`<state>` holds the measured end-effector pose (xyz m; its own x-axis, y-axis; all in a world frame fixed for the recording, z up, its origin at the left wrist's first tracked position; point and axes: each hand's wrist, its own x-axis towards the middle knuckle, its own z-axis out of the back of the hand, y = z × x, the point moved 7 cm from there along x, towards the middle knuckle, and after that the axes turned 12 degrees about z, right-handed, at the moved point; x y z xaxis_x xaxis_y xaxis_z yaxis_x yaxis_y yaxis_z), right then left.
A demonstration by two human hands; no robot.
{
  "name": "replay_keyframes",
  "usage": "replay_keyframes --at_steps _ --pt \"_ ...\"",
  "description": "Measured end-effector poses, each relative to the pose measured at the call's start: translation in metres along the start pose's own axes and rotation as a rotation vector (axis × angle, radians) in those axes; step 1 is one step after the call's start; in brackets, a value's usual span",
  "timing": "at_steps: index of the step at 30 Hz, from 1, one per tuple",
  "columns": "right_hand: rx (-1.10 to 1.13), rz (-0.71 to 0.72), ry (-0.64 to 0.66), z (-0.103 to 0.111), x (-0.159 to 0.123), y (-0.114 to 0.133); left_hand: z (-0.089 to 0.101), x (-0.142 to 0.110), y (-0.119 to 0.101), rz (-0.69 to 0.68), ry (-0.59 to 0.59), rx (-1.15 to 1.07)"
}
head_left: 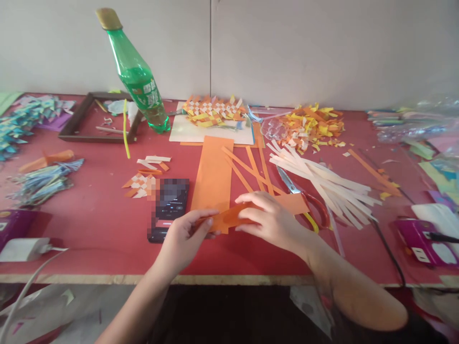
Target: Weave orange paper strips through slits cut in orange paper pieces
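Note:
A folded orange paper strip [228, 219] is stretched between my two hands just above the table's front part. My left hand [190, 234] pinches its left end between thumb and fingers. The fingers of my right hand [263, 217] curl around the other end, partly hiding it. Beneath and behind lies a wide orange paper sheet [214, 177]. Several narrow orange strips [251, 167] are scattered to its right. Red-handled scissors [315, 205] lie beyond my right hand, partly under another orange piece [292, 203]. A phone [175, 200] rests beside my left hand.
A green bottle [143, 91] stands near a dark wooden frame [82, 138]. Pale paper strips [326, 181] lie right of the scissors. Woven orange-and-white paper [215, 110] and a heap of folded pieces [315, 124] sit at the back. A black cable [390, 258] crosses the right side.

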<state>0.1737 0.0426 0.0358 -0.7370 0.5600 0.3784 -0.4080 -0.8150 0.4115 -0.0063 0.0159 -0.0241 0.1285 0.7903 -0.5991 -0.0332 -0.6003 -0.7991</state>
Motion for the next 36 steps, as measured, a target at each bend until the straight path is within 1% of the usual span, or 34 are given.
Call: replay_keyframes --at_steps 5,10,12,14,16,18,19,20,21,22,23,24,26,28,31,33,35,36 --pt "-0.055 0.079 0.003 0.018 0.005 0.008 -0.004 0.001 0.002 0.096 0.112 -0.175" --pt "-0.12 0.114 0.044 0.036 0.013 0.021 -0.012 -0.002 -0.002 0.124 0.229 -0.29" --pt "-0.161 0.124 0.054 0.041 0.014 0.025 -0.014 -0.003 -0.002 0.144 0.255 -0.315" --pt "-0.186 0.149 -0.003 0.045 0.015 0.032 -0.013 -0.002 0.0 0.169 0.229 -0.348" --pt "-0.165 0.195 -0.118 0.047 0.013 0.043 -0.01 0.0 0.002 0.179 0.157 -0.401" --pt "-0.044 0.248 -0.21 0.04 0.01 0.052 -0.007 0.002 0.001 0.173 0.09 -0.46" --pt "0.07 0.232 -0.232 0.033 0.009 0.052 -0.006 0.003 0.0 0.169 0.074 -0.495" --pt "0.196 0.152 -0.282 0.026 0.007 0.046 -0.006 0.003 -0.001 0.166 0.071 -0.529" --pt "0.317 -0.001 -0.272 0.014 0.005 0.034 -0.007 0.004 -0.003 0.168 0.079 -0.559" --pt "0.445 -0.186 -0.236 -0.002 0.002 0.02 -0.009 0.004 -0.003 0.179 0.095 -0.584" --pt "0.592 -0.353 -0.24 -0.017 -0.003 0.007 -0.012 0.004 -0.004 0.193 0.115 -0.6" --pt "0.76 -0.466 -0.271 -0.029 -0.007 -0.003 -0.015 0.003 -0.004 0.21 0.136 -0.603" --pt "1.059 -0.514 -0.319 -0.048 -0.007 -0.011 -0.021 0.003 -0.004 0.245 0.179 -0.586" --pt "1.229 -0.534 -0.406 -0.057 -0.007 -0.018 -0.028 0.002 -0.003 0.27 0.214 -0.568" --pt "1.286 -0.579 -0.528 -0.063 -0.011 -0.027 -0.035 0.002 -0.001 0.262 0.233 -0.54" --pt "1.278 -0.605 -0.574 -0.065 -0.014 -0.032 -0.037 0.002 0.0 0.231 0.234 -0.527" --pt "1.275 -0.625 -0.611 -0.066 -0.017 -0.036 -0.035 0.002 -0.004 0.128 0.19 -0.447" --pt "1.273 -0.635 -0.628 -0.066 -0.019 -0.037 -0.034 0.002 -0.008 0.057 0.154 -0.364"
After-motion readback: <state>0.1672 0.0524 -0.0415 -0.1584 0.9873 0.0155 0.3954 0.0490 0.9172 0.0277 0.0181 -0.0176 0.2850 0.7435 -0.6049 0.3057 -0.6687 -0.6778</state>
